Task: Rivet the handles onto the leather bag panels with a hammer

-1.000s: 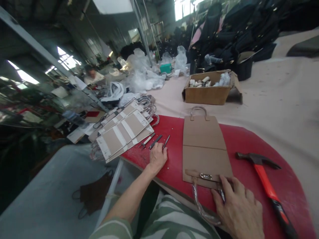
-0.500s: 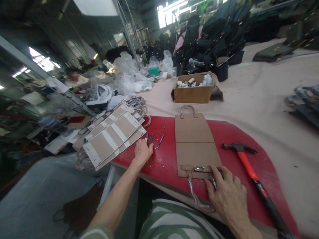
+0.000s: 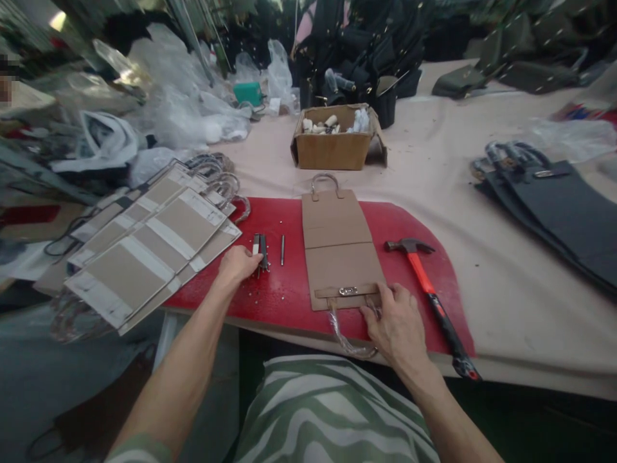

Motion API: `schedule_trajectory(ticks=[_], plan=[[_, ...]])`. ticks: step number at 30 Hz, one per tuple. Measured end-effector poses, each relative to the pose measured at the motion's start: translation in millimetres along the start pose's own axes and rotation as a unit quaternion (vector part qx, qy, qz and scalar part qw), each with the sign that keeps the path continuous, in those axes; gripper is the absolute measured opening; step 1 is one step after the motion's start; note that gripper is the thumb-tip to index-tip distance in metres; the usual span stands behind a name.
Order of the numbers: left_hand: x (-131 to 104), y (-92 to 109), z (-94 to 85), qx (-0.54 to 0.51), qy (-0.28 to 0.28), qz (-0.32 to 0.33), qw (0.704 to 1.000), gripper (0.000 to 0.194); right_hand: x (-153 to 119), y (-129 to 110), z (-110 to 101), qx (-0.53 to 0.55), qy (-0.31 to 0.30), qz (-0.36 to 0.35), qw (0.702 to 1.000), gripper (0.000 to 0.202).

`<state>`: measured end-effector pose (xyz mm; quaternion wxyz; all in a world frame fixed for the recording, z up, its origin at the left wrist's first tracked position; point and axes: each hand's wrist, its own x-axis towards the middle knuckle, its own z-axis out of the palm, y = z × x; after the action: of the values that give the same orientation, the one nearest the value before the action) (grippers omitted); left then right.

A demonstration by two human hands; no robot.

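A tan bag panel (image 3: 337, 222) lies flat on the red mat (image 3: 409, 222). It has a handle at its far end, a plastic-wrapped handle at the near end, and a metal clasp (image 3: 348, 291) on a strap. My right hand (image 3: 399, 321) grips its near right corner, thumb by the wrapped handle and fingers on the strap end. At the left, my left hand (image 3: 238, 263) has its fingers closed at the lower part of small flat metal tools (image 3: 263, 247), one light and one dark. A thin metal rod (image 3: 283, 249) lies just right of them.
A claw hammer (image 3: 424, 276) with a red and black handle lies right of the panel. Stacked tan bag panels (image 3: 149, 241) overlap the mat's left side. Behind stands a cardboard box (image 3: 332, 151) of small white pieces. Dark panels (image 3: 559, 199) lie at the right.
My view has turned, so the table sits further left and higher in it. My left fingers have closed in on the flat metal tools. The right hand stays on the panel's corner.
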<state>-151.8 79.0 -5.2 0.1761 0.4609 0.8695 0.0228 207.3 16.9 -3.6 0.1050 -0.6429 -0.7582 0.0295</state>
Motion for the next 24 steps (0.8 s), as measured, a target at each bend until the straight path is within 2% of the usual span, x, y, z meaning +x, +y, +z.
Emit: schedule_trajectory(ticks=[4,8,12,14,16,17,20,22,24], plan=[[4,-1,-2.9,-0.036,-0.039,-0.009,0.999,0.029,4,-3,-7,-0.018,-0.048,0.054,0.997,0.048],[-8,-7,-6.8,-0.152,-0.033,-0.008,0.988,0.023,7,-6,-13,-0.037,-0.095,0.098,0.990,0.046],[-22,-14,-8.0,-0.216,-0.018,0.006,0.976,0.020,10,-6,-13,-0.030,-0.103,0.109,0.988,0.046],[-29,-17,-7.7,-0.284,-0.027,0.012,0.958,0.021,11,-4,-12,-0.021,-0.103,0.111,0.988,0.047],[-36,-18,-7.7,-0.386,-0.053,0.016,0.921,0.025,12,-1,-10,-0.015,-0.104,0.112,0.988,0.047],[-40,-18,-7.7,-0.445,-0.072,0.021,0.892,0.027,12,0,-9,-0.010,-0.103,0.113,0.988,0.047],[-56,-12,-7.1,-0.614,-0.135,0.039,0.777,0.030,14,5,-6,0.021,-0.098,0.116,0.988,0.045],[-68,-4,-4.2,-0.677,-0.162,0.050,0.716,0.029,16,7,-3,0.040,-0.091,0.122,0.988,0.046],[-78,8,2.0,-0.704,-0.196,0.062,0.680,0.027,18,9,-2,0.051,-0.092,0.129,0.986,0.046]])
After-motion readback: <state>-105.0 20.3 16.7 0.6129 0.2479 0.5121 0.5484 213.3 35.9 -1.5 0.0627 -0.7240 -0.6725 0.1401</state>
